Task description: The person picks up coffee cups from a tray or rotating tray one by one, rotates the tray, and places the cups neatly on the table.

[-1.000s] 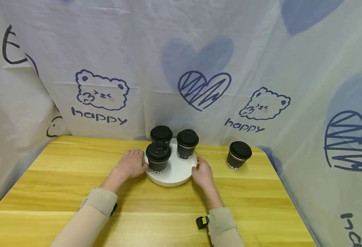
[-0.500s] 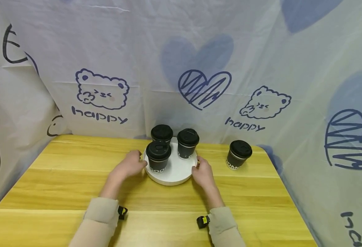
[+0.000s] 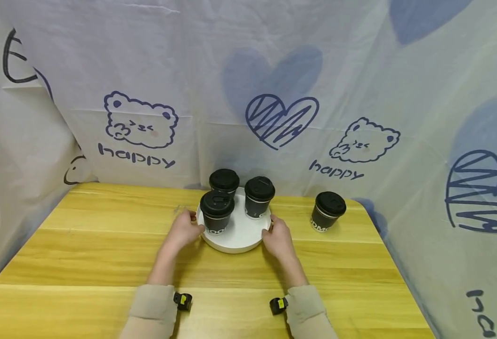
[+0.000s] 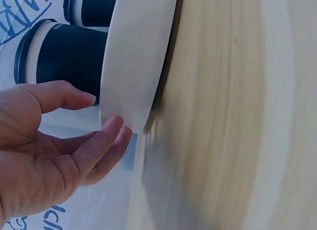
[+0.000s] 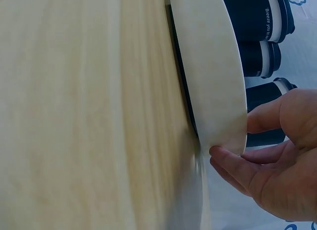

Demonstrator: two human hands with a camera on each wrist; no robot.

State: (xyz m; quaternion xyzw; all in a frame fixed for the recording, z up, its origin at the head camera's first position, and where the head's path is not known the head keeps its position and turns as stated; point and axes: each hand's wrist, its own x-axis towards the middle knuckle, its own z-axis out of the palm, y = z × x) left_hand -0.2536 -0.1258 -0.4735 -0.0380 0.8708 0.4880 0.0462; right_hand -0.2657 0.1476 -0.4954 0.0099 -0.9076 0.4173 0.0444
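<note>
A round white turntable bears three black lidded paper coffee cups: a front-left cup, a back cup and a right cup. My right hand pinches its right rim, the thumb at the top edge and the fingertips under the side. At the left rim is my left hand, fingers loosely bent. Its thumb lies close to the rim beside the front-left cup, and its fingertips overlap the side wall; whether they touch cannot be told.
Another black lidded coffee cup stands upright on the wooden table, to the right of the turntable. A white cloth with bear and heart drawings hangs behind the table and along its sides.
The left hand has turned at the wrist, its forearm swinging right and its fingers drawing in. The turntable has turned slightly clockwise with its cups. The right hand has kept its hold, almost unmoved.
</note>
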